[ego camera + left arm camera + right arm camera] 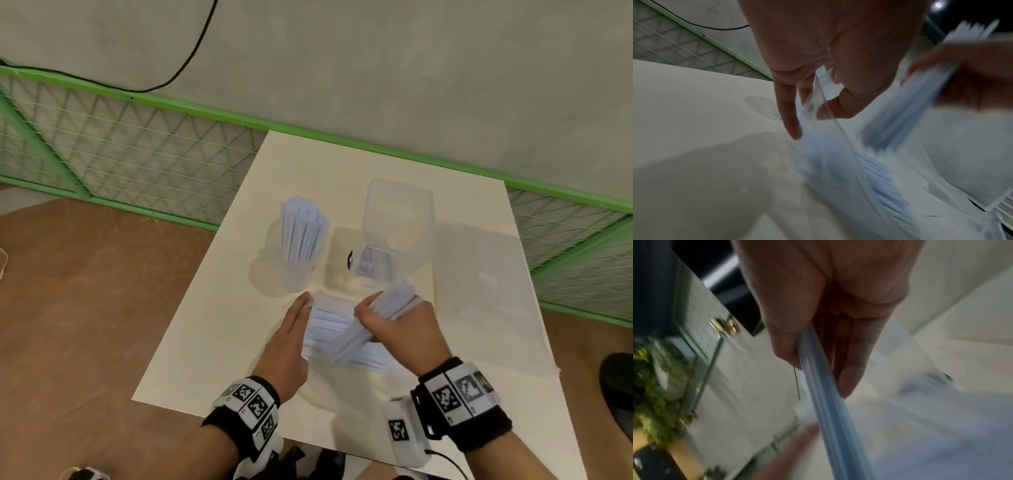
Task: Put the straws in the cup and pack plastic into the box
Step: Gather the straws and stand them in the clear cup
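The step in hand was moving straws from bag to cup: the right hand (394, 320) was clamped round a bundle of straws (373, 322) above the plastic bag (342, 339) on the desk (212, 342). The left hand (291, 339) pinched the bag's edge. The cup (296, 260), already part filled, stood just beyond; the clear box (397, 222) stood beside it. Next the bundle probably needed tilting upright over the cup. Only the left wrist view showed the thumb (840, 107) pinching the film; the head view alone showed cup and box
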A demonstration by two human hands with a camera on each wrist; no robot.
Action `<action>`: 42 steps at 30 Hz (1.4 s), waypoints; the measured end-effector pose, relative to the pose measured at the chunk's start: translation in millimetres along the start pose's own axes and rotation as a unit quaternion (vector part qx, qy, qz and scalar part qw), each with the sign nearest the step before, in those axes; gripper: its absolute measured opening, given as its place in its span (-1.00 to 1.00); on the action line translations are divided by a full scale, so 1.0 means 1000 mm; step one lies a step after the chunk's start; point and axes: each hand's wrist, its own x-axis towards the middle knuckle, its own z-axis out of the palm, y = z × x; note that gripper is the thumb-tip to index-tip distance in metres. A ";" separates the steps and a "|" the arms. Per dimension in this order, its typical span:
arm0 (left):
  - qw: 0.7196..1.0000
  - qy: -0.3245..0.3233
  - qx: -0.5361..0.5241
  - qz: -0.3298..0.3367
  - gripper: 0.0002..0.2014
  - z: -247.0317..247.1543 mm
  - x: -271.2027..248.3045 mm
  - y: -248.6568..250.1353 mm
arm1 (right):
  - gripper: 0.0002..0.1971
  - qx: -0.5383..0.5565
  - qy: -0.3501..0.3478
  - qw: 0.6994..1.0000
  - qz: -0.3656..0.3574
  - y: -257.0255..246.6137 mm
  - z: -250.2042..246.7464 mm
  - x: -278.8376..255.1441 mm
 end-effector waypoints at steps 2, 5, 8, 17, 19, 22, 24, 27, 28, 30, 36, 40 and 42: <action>1.000 -0.004 -0.009 -0.005 0.02 -0.001 -0.001 -0.001 | -0.78 0.030 0.027 0.997 -0.060 -0.037 -0.020 0.017; 1.000 -0.013 -0.018 -0.007 0.02 -0.003 -0.003 0.001 | -0.89 0.092 0.076 0.985 -0.121 -0.091 -0.040 0.043; 1.000 -0.015 -0.024 -0.011 0.01 -0.004 -0.004 0.003 | -0.88 0.074 0.091 0.981 -0.156 -0.124 -0.031 0.072; 1.000 -0.012 -0.023 -0.002 0.00 -0.004 -0.004 0.003 | -0.72 -0.106 -0.007 0.984 -0.146 -0.111 0.040 0.130; 1.000 -0.010 -0.021 -0.001 0.00 -0.003 -0.005 0.002 | -0.51 -0.103 -0.005 0.981 -0.167 -0.106 0.044 0.134; 1.000 -0.005 -0.017 0.004 -0.01 -0.004 -0.006 0.000 | -0.15 -0.080 0.042 0.978 -0.190 -0.102 0.039 0.136; 1.000 -0.002 -0.018 0.006 -0.01 -0.004 -0.006 -0.001 | -0.07 -0.027 0.094 0.968 -0.232 -0.103 0.036 0.134; 1.000 0.000 -0.016 0.005 -0.01 -0.004 -0.006 -0.001 | -0.13 0.007 0.149 0.951 -0.271 -0.101 0.035 0.130; 1.000 0.000 -0.016 0.006 -0.01 -0.004 -0.007 -0.001 | -0.21 -0.017 0.147 0.951 -0.271 -0.098 0.037 0.128; 1.000 0.000 -0.017 0.006 -0.01 -0.004 -0.007 0.000 | -0.32 -0.118 0.108 0.950 -0.269 -0.089 0.042 0.125; 1.000 0.002 -0.019 0.005 -0.01 -0.005 -0.008 0.002 | -0.38 -0.270 -0.082 0.915 -0.290 -0.065 0.058 0.113; 1.000 0.004 -0.016 -0.002 -0.02 -0.004 -0.008 0.002 | -0.57 -0.180 -0.011 0.925 -0.333 -0.068 0.046 0.106; 1.000 0.002 -0.015 -0.005 -0.02 -0.004 -0.007 0.001 | -0.65 -0.141 0.027 0.921 -0.362 -0.068 0.039 0.092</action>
